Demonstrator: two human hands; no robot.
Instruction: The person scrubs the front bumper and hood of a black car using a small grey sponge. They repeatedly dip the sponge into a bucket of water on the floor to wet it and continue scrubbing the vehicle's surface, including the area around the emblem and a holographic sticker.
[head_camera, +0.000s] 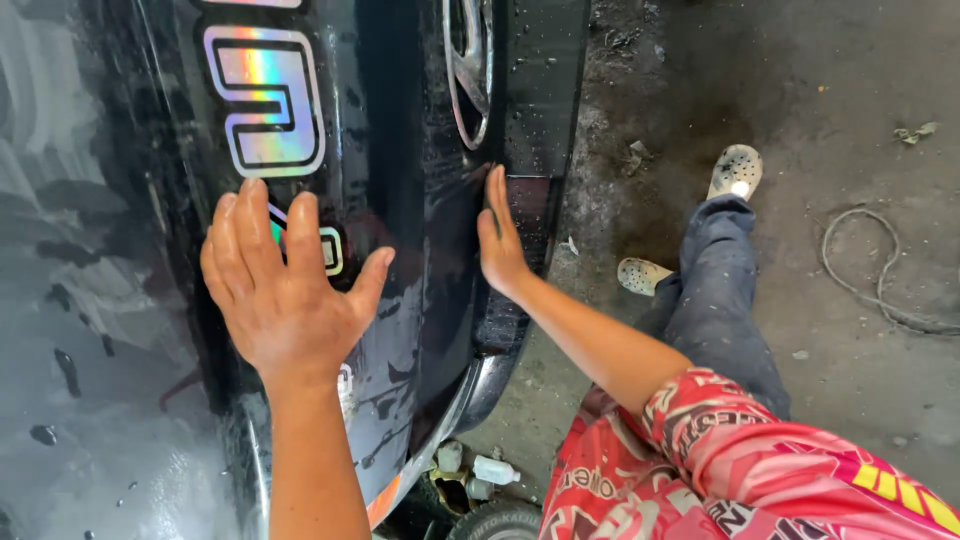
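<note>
Hands lie flat and spread on the wet black car panel (400, 200), the left hand (285, 290) over a shiny rainbow sticker (265, 100), the right hand (500, 240) along its edge, water beads remaining, so wiping looks unfinished.

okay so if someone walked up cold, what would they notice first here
Probably the rainbow-shiny decal at upper left on the wet black car body. Just below it the left hand lies flat on the panel, while the right hand presses the panel's edge at centre.
</note>
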